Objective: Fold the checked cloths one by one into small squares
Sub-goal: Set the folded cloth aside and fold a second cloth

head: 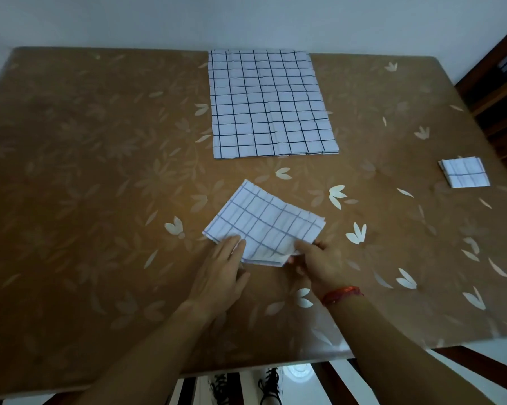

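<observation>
1. Currently, your half-folded checked cloth lies skewed on the brown leaf-patterned worktop, near its front edge.
2. Your left hand rests flat, fingers extended, pressing the cloth's near left corner.
3. Your right hand, with a red wristband, has its fingers closed on the cloth's near right edge.
4. Stack of unfolded checked cloths: lies flat at the far edge of the worktop.
5. Small folded square: sits well apart, by the right edge.
</observation>
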